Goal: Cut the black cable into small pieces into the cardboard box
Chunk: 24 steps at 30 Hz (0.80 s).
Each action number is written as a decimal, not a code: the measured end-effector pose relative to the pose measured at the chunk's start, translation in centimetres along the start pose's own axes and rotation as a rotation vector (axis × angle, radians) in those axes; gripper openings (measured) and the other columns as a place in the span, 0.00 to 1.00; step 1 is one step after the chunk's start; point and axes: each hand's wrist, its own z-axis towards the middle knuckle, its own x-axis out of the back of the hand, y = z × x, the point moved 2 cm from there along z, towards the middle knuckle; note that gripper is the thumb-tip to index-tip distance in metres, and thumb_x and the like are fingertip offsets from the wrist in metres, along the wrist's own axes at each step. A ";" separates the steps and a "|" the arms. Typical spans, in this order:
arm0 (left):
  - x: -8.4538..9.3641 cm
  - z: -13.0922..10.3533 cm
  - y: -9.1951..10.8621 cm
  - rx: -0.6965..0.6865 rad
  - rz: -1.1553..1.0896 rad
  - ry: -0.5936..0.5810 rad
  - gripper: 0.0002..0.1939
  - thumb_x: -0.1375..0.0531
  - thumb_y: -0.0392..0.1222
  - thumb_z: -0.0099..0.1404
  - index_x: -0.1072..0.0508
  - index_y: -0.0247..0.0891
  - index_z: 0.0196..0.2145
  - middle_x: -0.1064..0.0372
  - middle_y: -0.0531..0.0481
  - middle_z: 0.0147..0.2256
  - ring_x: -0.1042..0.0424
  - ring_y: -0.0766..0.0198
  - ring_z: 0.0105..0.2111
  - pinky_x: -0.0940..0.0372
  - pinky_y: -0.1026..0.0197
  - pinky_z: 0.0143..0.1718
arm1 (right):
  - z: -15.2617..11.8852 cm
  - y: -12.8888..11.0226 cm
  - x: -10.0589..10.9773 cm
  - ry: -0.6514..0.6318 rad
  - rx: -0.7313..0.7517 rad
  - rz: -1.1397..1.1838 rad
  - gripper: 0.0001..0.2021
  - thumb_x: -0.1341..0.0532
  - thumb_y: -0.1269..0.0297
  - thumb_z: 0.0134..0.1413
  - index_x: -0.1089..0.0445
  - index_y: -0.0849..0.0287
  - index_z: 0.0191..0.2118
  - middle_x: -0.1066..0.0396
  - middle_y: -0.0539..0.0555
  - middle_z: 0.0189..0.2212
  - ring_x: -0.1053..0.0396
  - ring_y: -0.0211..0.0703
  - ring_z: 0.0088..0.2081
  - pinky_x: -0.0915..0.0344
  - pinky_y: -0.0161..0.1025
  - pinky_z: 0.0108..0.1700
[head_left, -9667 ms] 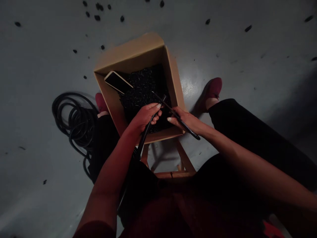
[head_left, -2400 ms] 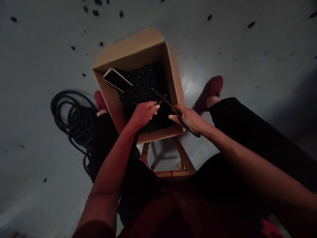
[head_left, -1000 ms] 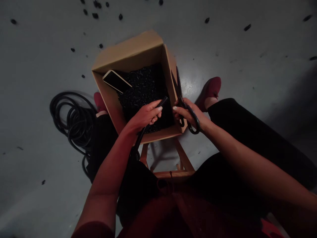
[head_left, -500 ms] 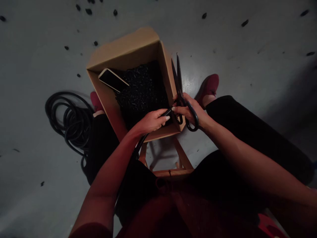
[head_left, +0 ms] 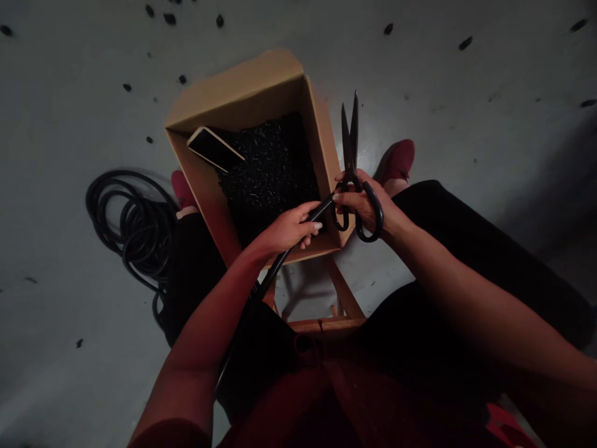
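Observation:
A black ribbed hose (head_left: 281, 258) runs up from beside my lap and through my left hand (head_left: 291, 229), whose thumb and fingers lie loosely round it. The hose's end reaches my right hand (head_left: 361, 198), where the thumb and a finger pinch it. That same hand also holds a pair of black scissors (head_left: 349, 140), blades slightly parted and pointing away from me, handle loops hanging toward me. Both hands are over the near right corner of a cardboard box (head_left: 321, 118). Many short black cut pieces (head_left: 268, 165) fill the box's bottom.
A flat dark piece with a pale edge (head_left: 215, 149) leans inside the box. The box rests on a wooden stool (head_left: 342, 289) between my legs. Coiled black hose (head_left: 135, 227) lies on the floor at left. Several black bits (head_left: 465, 43) are scattered across the floor.
My right hand has moved right with the scissors, drawing the hose end along. More hose now shows beyond and below my left hand, which has stayed nearly in place.

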 end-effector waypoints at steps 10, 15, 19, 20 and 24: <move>0.3 0.0 0.6 -0.163 0.524 0.245 0.18 0.46 0.33 0.64 0.29 0.36 0.51 0.27 0.48 0.42 0.29 0.65 0.37 0.35 0.62 0.43 | -0.1 0.0 -0.5 0.033 -0.024 -0.034 0.19 0.36 0.65 0.42 0.42 0.54 0.41 0.36 0.46 0.27 0.36 0.36 0.24 0.37 0.37 0.26; 0.4 0.1 0.6 -0.255 0.496 0.234 0.21 0.48 0.39 0.67 0.30 0.36 0.56 0.26 0.48 0.43 0.29 0.64 0.40 0.37 0.63 0.45 | -0.3 -0.1 -0.5 0.020 -0.006 -0.070 0.19 0.35 0.61 0.44 0.42 0.54 0.42 0.35 0.46 0.28 0.34 0.37 0.26 0.34 0.38 0.29; 2.3 0.4 0.7 -0.253 0.391 0.294 0.20 0.49 0.41 0.68 0.30 0.35 0.55 0.30 0.51 0.31 0.34 0.70 0.29 0.38 0.67 0.34 | -0.7 -0.7 -0.6 -0.004 0.034 -0.181 0.20 0.38 0.52 0.49 0.42 0.56 0.44 0.35 0.49 0.30 0.31 0.42 0.31 0.31 0.43 0.36; 2.8 0.3 0.8 -0.245 0.343 0.327 0.20 0.49 0.41 0.68 0.30 0.35 0.54 0.33 0.53 0.28 0.37 0.71 0.26 0.40 0.69 0.30 | -0.8 -0.8 -0.7 -0.011 0.036 -0.233 0.21 0.38 0.51 0.50 0.42 0.56 0.45 0.35 0.50 0.31 0.31 0.43 0.33 0.32 0.44 0.37; 4.4 -0.3 2.1 -0.179 0.131 0.423 0.20 0.49 0.41 0.68 0.32 0.35 0.56 0.42 0.56 0.24 0.46 0.75 0.20 0.47 0.71 0.21 | -1.2 -0.9 -1.2 -0.041 0.044 -0.462 0.22 0.40 0.47 0.51 0.40 0.57 0.46 0.32 0.54 0.35 0.31 0.48 0.35 0.34 0.48 0.38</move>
